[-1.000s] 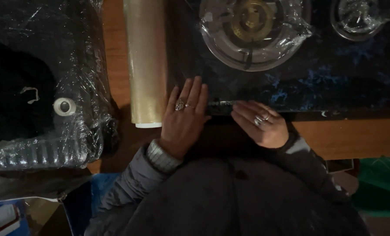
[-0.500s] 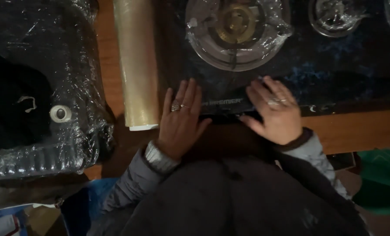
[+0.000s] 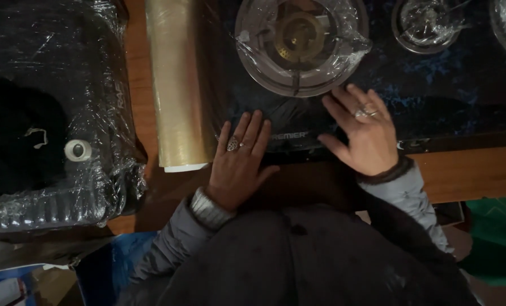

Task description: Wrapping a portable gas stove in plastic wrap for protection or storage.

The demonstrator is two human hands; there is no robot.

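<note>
A dark blue glass-topped gas stove [image 3: 445, 107] lies on a wooden table [image 3: 468, 173], covered in clear plastic film. My left hand [image 3: 238, 161] lies flat, fingers spread, on the film at the stove's near left corner, right beside a large roll of clear wrap [image 3: 179, 85]. My right hand [image 3: 363, 133] presses flat on the stove's front edge just below the wrapped left burner [image 3: 301, 42]. Both hands wear rings and hold nothing.
A black appliance wrapped in plastic film [image 3: 54, 113] sits at the left of the table. Another wrapped burner [image 3: 428, 22] lies at the stove's far right. A cardboard box [image 3: 15, 283] is at the lower left, something green [image 3: 499, 238] at the lower right.
My right hand has slid right along the stove's front edge and opened flat on the film. The left hand has stayed put beside the roll. The view has shifted.
</note>
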